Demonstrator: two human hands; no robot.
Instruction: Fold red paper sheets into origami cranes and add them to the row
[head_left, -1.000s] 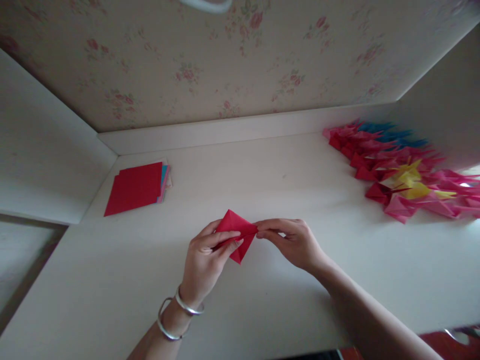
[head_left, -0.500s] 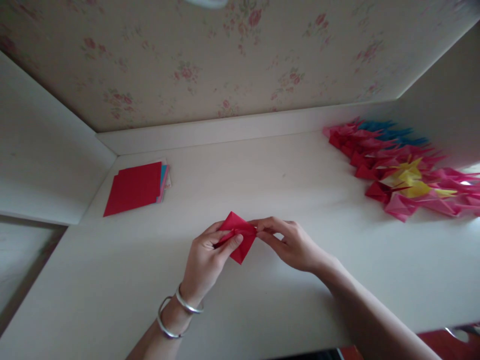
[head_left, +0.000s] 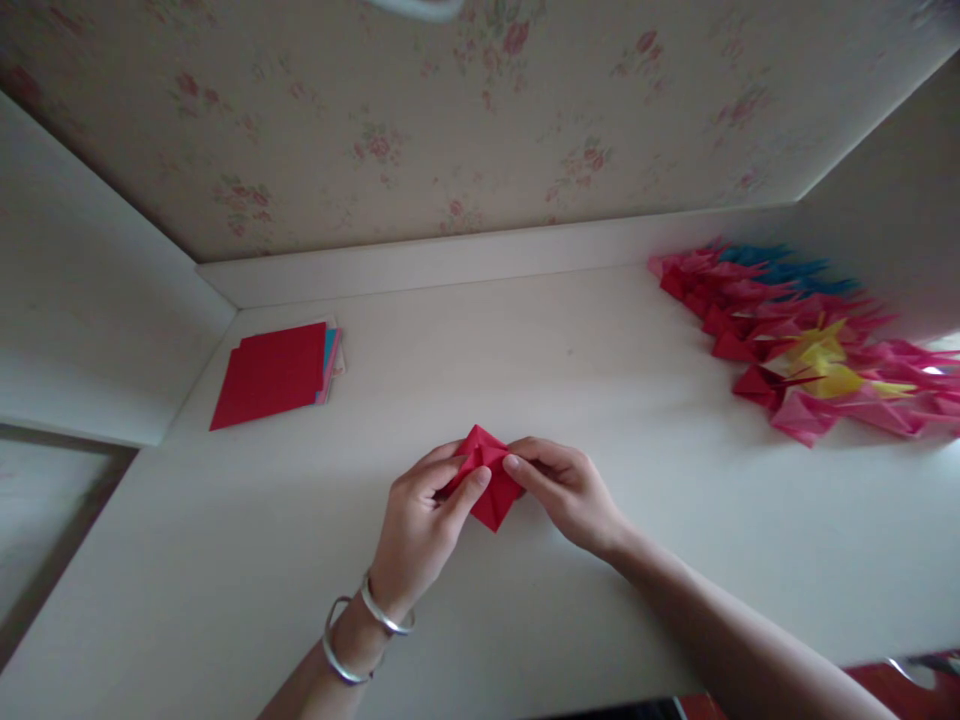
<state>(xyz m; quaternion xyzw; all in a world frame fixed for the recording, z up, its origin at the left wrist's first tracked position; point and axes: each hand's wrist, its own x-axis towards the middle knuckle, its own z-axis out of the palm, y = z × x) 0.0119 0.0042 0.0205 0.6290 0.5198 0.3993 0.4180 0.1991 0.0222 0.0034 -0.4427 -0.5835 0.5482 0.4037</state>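
A red piece of folded origami paper [head_left: 493, 508], roughly diamond-shaped with creases, is held above the white tabletop between both hands. My left hand [head_left: 429, 510] pinches its left side, thumb across the front and fingers partly hidden behind. On the right edge, my right hand [head_left: 570, 490] grips the paper between thumb and fingers, the thumb tip on its front face. Two silver bangles [head_left: 386, 610] circle my left wrist.
A stack of square paper [head_left: 274, 370], red on top with blue and pink beneath, lies at the back left. Several folded paper cranes [head_left: 806, 340] in red, pink, yellow and blue crowd the right side. A flowered wall [head_left: 450, 130] rises behind the white table [head_left: 225, 560].
My right thumb has come further left onto the front of the red paper. Both hands sit closer together, and the paper has shifted slightly right in view.
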